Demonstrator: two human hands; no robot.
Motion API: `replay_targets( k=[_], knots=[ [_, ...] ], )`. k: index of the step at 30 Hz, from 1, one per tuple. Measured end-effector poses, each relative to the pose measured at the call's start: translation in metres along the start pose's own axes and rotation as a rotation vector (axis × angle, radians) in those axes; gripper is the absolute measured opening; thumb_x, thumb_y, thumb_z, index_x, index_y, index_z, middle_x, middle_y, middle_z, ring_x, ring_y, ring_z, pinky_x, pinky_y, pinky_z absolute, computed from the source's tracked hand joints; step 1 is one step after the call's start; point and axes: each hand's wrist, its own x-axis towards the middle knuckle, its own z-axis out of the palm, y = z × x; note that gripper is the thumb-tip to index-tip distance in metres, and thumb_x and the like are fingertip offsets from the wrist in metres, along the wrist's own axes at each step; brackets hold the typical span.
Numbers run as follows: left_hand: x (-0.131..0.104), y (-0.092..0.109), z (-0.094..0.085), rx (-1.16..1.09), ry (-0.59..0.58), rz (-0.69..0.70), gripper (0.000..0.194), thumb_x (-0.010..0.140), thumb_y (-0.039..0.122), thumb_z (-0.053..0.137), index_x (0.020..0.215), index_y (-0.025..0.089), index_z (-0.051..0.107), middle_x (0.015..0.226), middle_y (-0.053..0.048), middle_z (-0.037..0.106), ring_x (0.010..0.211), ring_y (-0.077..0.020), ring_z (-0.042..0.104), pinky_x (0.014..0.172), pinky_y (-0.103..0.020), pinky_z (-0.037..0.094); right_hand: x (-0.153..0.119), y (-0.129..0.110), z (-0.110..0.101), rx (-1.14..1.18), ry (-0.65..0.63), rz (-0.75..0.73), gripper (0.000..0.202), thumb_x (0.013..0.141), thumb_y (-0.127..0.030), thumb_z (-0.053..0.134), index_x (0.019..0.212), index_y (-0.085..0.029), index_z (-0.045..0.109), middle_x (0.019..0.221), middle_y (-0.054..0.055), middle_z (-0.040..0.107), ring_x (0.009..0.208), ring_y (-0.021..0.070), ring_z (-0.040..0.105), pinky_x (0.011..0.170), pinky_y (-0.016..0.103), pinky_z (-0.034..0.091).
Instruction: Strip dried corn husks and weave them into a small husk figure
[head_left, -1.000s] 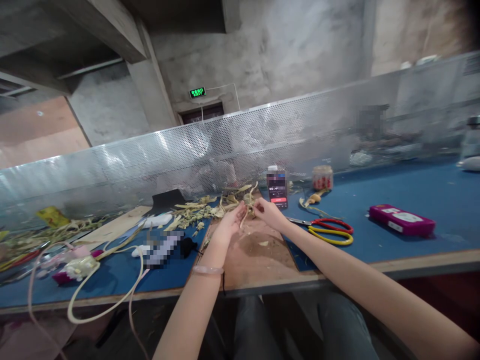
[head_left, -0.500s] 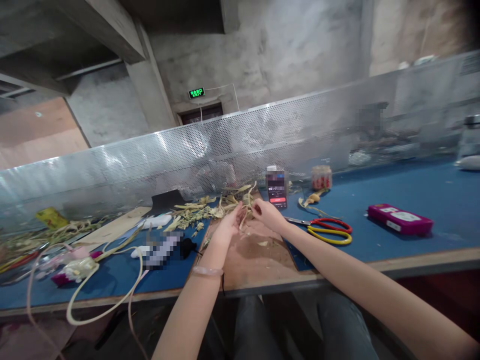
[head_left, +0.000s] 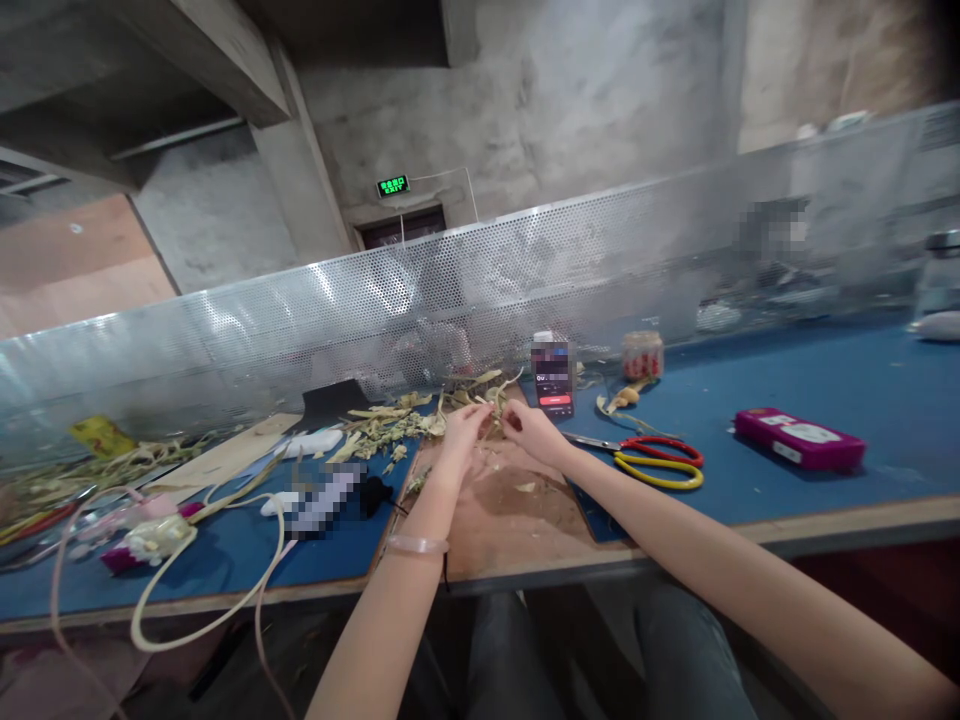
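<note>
Your left hand (head_left: 466,427) and right hand (head_left: 528,428) are near each other, fingers bent, at the dried strips (head_left: 484,379) by the far part of the board (head_left: 517,520). I cannot tell if they pinch any. It seems fine finger work; the next move probably calls for a light touch.

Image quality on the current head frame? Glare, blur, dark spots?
Head view: bright glare patches on the perforated metal screen; head view: upper right corner falls to black; head view: pixelated blocks cover the upper part of the phone; head view: pale strips around the left hand and right hand are too soft to separate.
</note>
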Motion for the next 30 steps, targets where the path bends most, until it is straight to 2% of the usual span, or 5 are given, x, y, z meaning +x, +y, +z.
replay_targets(
  k=[5,11,16,21,30],
  knots=[
    [-0.001,0.004,0.000,0.288,0.008,0.272,0.019,0.071,0.034,0.059,0.065,0.017,0.060,0.053,0.002,0.055,0.051,-0.0112,0.046,0.054,-0.021,0.032,0.002,0.005,0.002,0.020,0.014,0.051,0.007,0.074,-0.021,0.047,0.068,-0.017,0.049,0.058,-0.002,0.052,0.053,0.0103,0.044,0.054,0.021,0.032],
    [-0.014,0.011,0.006,0.465,0.012,0.429,0.012,0.080,0.027,0.049,0.072,0.021,0.054,0.054,0.003,0.046,0.051,-0.0132,0.042,0.056,-0.021,0.029,0.003,0.003,0.000,0.050,-0.062,0.053,0.013,0.073,-0.020,0.043,0.060,-0.017,0.046,0.052,-0.003,0.050,0.049,0.0093,0.041,0.050,0.020,0.029],
    [-0.015,0.011,0.009,0.578,0.025,0.449,0.009,0.083,0.023,0.044,0.079,0.023,0.052,0.058,0.002,0.046,0.053,-0.0157,0.043,0.057,-0.022,0.027,0.003,-0.001,-0.003,0.128,-0.131,0.037,0.015,0.072,-0.019,0.040,0.057,-0.018,0.040,0.048,-0.005,0.045,0.047,0.0082,0.038,0.048,0.019,0.027],
    [-0.015,0.012,0.010,0.518,0.047,0.413,0.006,0.081,0.023,0.047,0.076,0.023,0.051,0.057,0.002,0.046,0.055,-0.0166,0.045,0.059,-0.022,0.028,0.004,-0.003,-0.007,0.178,-0.154,0.034,0.015,0.071,-0.020,0.040,0.056,-0.018,0.038,0.048,-0.006,0.042,0.046,0.0076,0.036,0.047,0.019,0.027],
    [-0.016,0.015,0.010,0.528,0.037,0.495,0.010,0.084,0.020,0.041,0.075,0.022,0.047,0.058,0.003,0.043,0.052,-0.0144,0.040,0.056,-0.022,0.026,0.004,-0.003,-0.011,0.258,-0.208,0.044,0.011,0.069,-0.019,0.040,0.058,-0.018,0.040,0.048,-0.007,0.039,0.044,0.0068,0.037,0.043,0.018,0.027]
  ],
)
